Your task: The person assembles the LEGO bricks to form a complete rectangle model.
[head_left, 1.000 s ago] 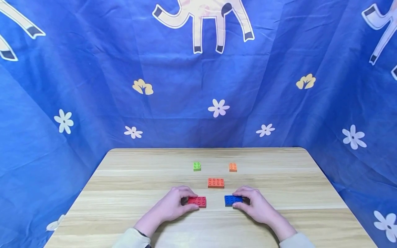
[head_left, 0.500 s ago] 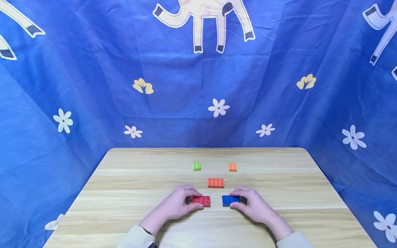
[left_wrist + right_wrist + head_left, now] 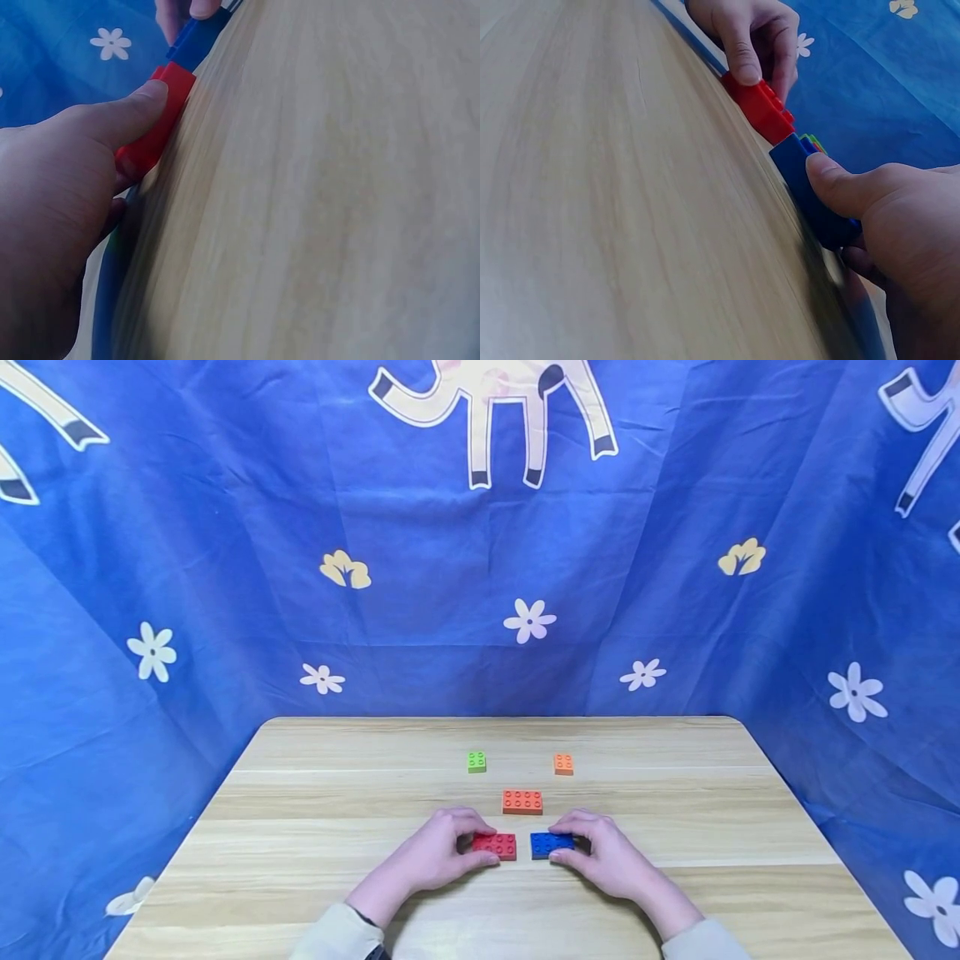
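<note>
My left hand (image 3: 447, 852) pinches a red toy building brick (image 3: 506, 847) between thumb and fingers, holding it by its left end. Facing it, my right hand (image 3: 606, 853) grips a blue brick (image 3: 542, 846) of like size by its right end. Both bricks lie studs up, side by side with a narrow gap between them in the head view. The left wrist view shows my thumb along the near side of the red brick (image 3: 174, 94). In the right wrist view, my thumb presses the near side of the blue brick (image 3: 802, 180).
Just behind the gap lies an orange-red eight-stud brick (image 3: 522, 802). Farther back are a small green brick (image 3: 476, 763) and a small orange brick (image 3: 563, 765). The wooden table (image 3: 300, 827) ends at a blue patterned curtain (image 3: 420, 668) on the back and sides.
My left hand has slid the red brick to the right, and my right hand has moved the blue brick a little left. The gap between them has narrowed; the other bricks stay put.
</note>
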Demonstrator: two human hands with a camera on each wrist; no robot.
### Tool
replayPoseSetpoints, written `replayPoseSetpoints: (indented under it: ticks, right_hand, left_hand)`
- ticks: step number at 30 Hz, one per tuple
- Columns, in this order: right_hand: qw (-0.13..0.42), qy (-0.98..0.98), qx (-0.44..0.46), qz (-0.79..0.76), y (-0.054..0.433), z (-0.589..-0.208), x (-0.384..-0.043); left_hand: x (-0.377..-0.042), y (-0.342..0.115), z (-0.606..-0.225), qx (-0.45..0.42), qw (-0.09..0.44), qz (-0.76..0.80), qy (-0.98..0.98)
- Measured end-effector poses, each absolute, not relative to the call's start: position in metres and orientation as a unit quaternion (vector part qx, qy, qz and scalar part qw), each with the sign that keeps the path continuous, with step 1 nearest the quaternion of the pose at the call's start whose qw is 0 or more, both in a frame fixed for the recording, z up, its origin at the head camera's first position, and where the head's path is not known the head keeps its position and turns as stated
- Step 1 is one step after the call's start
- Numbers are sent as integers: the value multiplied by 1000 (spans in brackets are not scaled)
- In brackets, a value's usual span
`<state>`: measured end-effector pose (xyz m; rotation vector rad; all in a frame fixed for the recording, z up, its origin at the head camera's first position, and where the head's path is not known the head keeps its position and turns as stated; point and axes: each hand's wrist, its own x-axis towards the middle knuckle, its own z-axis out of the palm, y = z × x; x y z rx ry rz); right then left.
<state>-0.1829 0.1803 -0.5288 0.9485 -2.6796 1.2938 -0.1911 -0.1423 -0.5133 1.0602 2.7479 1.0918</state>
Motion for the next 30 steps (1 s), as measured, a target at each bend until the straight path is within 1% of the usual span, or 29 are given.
replayPoseSetpoints:
  ticks: [15,30]
  right_hand:
    - [19,-852,314,418,174,-530,-183]
    - [27,-849,321,420,171,-533,-184]
  left_hand:
    - [-192,-133,-513,334,11,354,874]
    - [-193,-128,-518,326,-1,356,876]
